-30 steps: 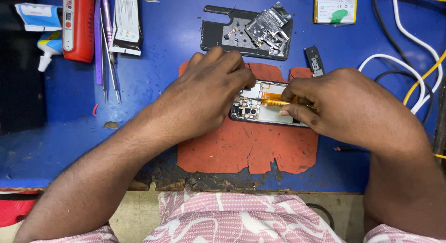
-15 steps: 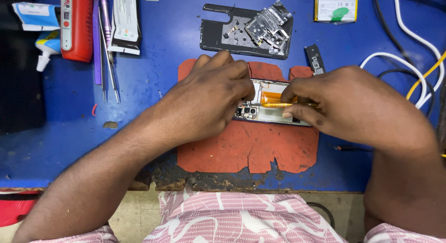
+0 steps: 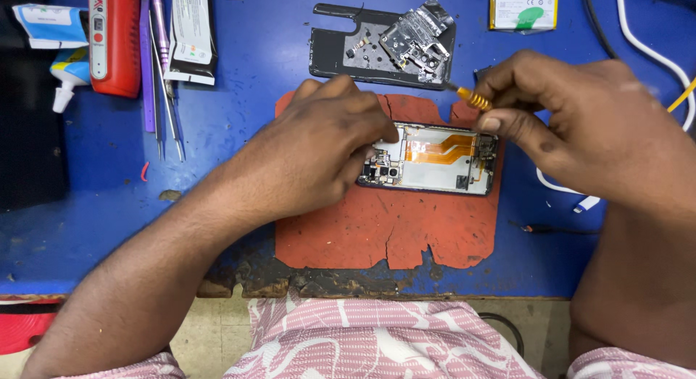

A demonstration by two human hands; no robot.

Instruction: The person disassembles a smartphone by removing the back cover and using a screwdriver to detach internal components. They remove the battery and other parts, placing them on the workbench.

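An opened phone (image 3: 435, 160) with an orange flex cable lies on a worn red mat (image 3: 384, 227). My left hand (image 3: 319, 150) rests on the phone's left end, fingers pressing its upper edge and camera corner. My right hand (image 3: 580, 125) is lifted just above the phone's right end and pinches a small screwdriver with an orange grip (image 3: 473, 98), its tip pointing up-left toward the black tray (image 3: 341, 49).
The black tray holds a silver shield plate (image 3: 417, 34) and small screws. Tweezers and thin tools (image 3: 163, 74), a red device (image 3: 114, 38), a glue bottle (image 3: 65, 78), a battery (image 3: 523, 5) and white cables (image 3: 652, 52) lie on the blue bench.
My right hand has lifted off the phone and moved up and right with the screwdriver, uncovering the orange flex cable. My left hand stays on the phone.
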